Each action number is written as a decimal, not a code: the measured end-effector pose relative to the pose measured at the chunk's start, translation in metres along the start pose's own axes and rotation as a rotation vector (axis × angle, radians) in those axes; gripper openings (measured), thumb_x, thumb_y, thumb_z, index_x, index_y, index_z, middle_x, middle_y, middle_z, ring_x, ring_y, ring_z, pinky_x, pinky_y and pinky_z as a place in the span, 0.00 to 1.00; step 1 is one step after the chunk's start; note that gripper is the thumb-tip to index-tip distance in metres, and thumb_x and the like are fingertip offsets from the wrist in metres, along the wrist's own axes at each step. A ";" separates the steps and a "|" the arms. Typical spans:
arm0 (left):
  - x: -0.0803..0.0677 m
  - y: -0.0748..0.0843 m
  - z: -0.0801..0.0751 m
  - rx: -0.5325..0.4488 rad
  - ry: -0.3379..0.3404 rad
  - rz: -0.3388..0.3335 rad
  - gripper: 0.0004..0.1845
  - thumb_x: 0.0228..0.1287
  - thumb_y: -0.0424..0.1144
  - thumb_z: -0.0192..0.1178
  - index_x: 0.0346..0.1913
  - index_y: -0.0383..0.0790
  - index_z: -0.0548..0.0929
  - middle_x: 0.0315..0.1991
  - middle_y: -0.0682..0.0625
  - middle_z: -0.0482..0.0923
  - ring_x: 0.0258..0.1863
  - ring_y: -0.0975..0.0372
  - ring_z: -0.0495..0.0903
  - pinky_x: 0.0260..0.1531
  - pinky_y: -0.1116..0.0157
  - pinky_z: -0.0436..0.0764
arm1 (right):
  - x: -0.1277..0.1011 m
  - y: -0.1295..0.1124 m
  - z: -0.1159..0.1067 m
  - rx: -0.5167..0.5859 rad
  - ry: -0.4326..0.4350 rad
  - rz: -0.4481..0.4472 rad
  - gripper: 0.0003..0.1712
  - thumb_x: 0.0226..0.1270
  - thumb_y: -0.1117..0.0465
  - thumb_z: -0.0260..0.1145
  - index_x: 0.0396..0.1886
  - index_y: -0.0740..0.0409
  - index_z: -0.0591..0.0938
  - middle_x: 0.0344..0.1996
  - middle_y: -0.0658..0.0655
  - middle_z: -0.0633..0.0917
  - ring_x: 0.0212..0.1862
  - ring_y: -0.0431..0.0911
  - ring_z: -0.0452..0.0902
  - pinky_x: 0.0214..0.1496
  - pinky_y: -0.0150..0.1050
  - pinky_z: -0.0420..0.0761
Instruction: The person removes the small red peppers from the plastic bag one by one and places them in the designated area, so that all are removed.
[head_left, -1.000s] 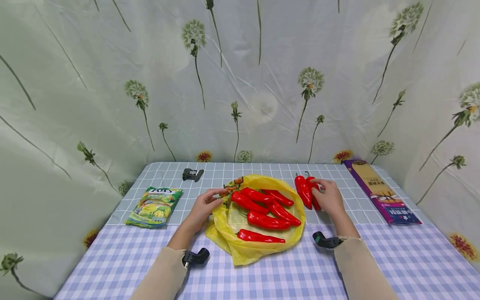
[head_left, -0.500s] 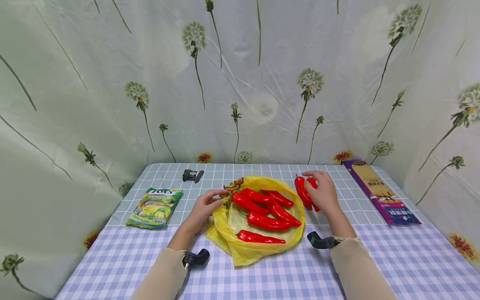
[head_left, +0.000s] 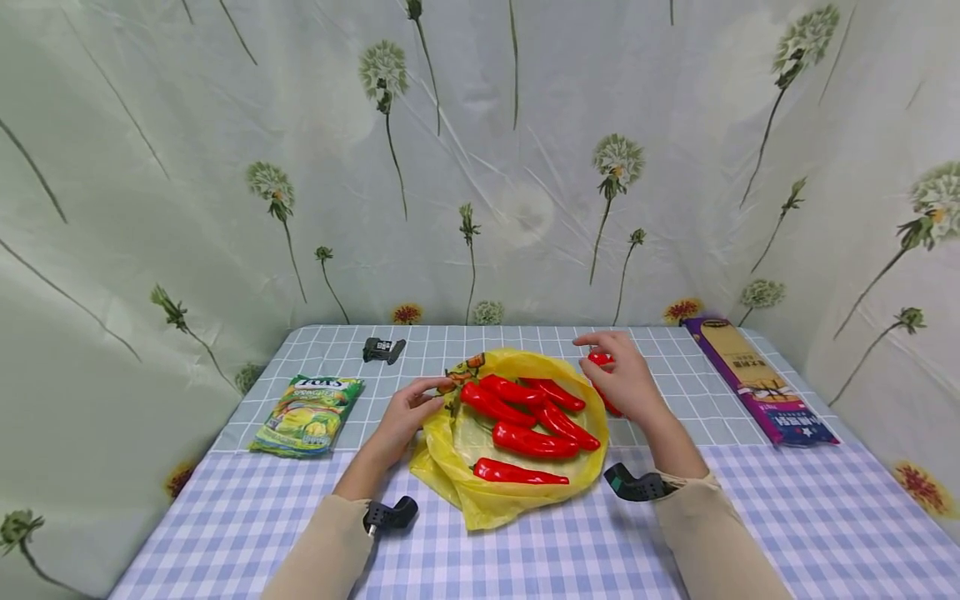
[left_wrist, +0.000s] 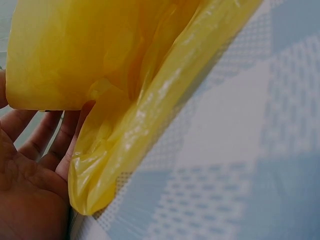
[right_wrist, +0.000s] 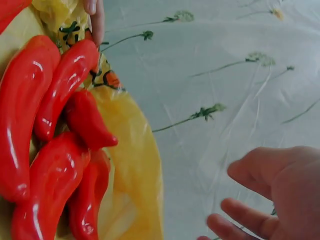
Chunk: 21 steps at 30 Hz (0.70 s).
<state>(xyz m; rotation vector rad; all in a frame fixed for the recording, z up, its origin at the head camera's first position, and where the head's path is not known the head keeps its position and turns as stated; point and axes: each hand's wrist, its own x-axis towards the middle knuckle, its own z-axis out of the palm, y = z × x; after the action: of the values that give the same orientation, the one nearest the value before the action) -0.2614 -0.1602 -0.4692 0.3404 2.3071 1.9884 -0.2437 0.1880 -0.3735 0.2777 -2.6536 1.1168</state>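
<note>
Gripping a glossy red pepper (head_left: pixel 602 360), the right hand (head_left: pixel 622 382) hovers beside the crinkled yellow bag (head_left: pixel 480 492).

I note red peppers (head_left: pixel 525 417) in a yellow bag (head_left: pixel 517 500); desk (head_left: pixel 525 558) blue-white checked; backdrop (head_left: pixel 225 125) pale green, dandelion-printed.

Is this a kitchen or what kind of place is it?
Probably a staged table corner, not clearly a kitchen: a checked tablecloth, dandelion-print sheets hung as walls, and red peppers on a yellow bag.
</note>
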 end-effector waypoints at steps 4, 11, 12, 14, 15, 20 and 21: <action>-0.001 0.001 -0.001 0.000 -0.005 -0.002 0.22 0.71 0.38 0.59 0.65 0.36 0.77 0.67 0.40 0.72 0.50 0.62 0.76 0.50 0.72 0.77 | -0.003 -0.008 0.001 -0.014 -0.075 -0.100 0.20 0.66 0.63 0.67 0.58 0.55 0.81 0.57 0.64 0.78 0.56 0.59 0.78 0.55 0.55 0.83; 0.001 0.000 -0.001 0.004 0.008 -0.008 0.21 0.71 0.38 0.59 0.64 0.38 0.78 0.66 0.42 0.73 0.50 0.62 0.77 0.50 0.71 0.78 | -0.008 -0.017 0.005 0.000 -0.268 -0.209 0.21 0.65 0.64 0.68 0.58 0.56 0.81 0.55 0.61 0.81 0.53 0.57 0.80 0.51 0.51 0.85; 0.000 0.000 -0.001 0.005 0.009 -0.010 0.21 0.71 0.38 0.59 0.64 0.38 0.78 0.66 0.42 0.74 0.50 0.63 0.77 0.50 0.71 0.77 | -0.009 -0.018 0.006 -0.003 -0.298 -0.206 0.21 0.65 0.65 0.68 0.58 0.56 0.81 0.55 0.60 0.82 0.53 0.56 0.81 0.51 0.50 0.85; 0.000 -0.001 -0.001 0.011 0.011 -0.011 0.21 0.71 0.38 0.59 0.64 0.38 0.78 0.66 0.42 0.74 0.51 0.63 0.76 0.50 0.71 0.77 | -0.010 -0.020 0.007 -0.010 -0.356 -0.201 0.23 0.63 0.65 0.69 0.59 0.56 0.80 0.55 0.60 0.82 0.53 0.55 0.81 0.50 0.48 0.86; 0.000 0.000 0.000 0.013 0.014 -0.008 0.21 0.71 0.38 0.59 0.64 0.38 0.78 0.66 0.43 0.74 0.51 0.63 0.76 0.51 0.71 0.77 | -0.011 -0.021 0.008 -0.012 -0.384 -0.202 0.23 0.63 0.65 0.70 0.59 0.56 0.80 0.55 0.60 0.82 0.53 0.55 0.81 0.49 0.47 0.86; 0.000 0.000 0.000 0.014 0.019 0.003 0.21 0.71 0.38 0.60 0.64 0.38 0.78 0.66 0.43 0.74 0.51 0.63 0.76 0.50 0.70 0.76 | -0.014 -0.025 0.012 -0.006 -0.512 -0.200 0.26 0.62 0.65 0.71 0.61 0.56 0.79 0.56 0.59 0.82 0.53 0.54 0.80 0.49 0.44 0.86; 0.000 0.000 0.000 0.014 0.017 0.002 0.21 0.71 0.38 0.60 0.64 0.38 0.78 0.66 0.43 0.74 0.51 0.63 0.76 0.51 0.70 0.76 | -0.014 -0.025 0.013 -0.005 -0.534 -0.204 0.26 0.62 0.65 0.71 0.61 0.57 0.79 0.56 0.59 0.82 0.53 0.54 0.80 0.49 0.44 0.86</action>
<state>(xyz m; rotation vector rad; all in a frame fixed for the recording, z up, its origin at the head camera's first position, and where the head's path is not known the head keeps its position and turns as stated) -0.2611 -0.1603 -0.4689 0.3284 2.3330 1.9848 -0.2252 0.1626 -0.3696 0.9400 -2.9762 1.0875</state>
